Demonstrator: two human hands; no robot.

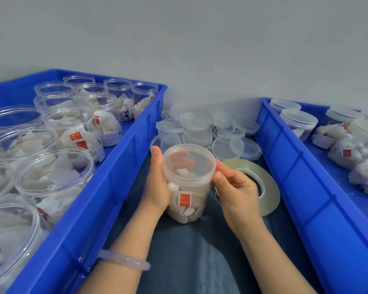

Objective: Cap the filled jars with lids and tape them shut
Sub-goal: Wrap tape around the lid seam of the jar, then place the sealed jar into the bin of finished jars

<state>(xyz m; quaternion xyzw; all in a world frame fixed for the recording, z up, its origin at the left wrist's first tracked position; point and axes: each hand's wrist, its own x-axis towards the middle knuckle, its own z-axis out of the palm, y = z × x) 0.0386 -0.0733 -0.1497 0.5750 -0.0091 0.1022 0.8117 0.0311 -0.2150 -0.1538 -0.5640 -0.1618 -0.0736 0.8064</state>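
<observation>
A clear jar filled with white tea bags and a red tag stands tilted between two blue bins, with a translucent lid on its mouth. My left hand grips the jar's left side, thumb up by the lid rim. My right hand pinches at the lid's right edge with thumb and fingers. Just behind the right hand, a flat roll of clear tape lies on the dark cloth. A pile of loose lids sits beyond the jar.
The blue bin at left holds several open filled jars. The blue bin at right holds several capped jars. A grey wall rises behind. Dark cloth covers the gap between bins.
</observation>
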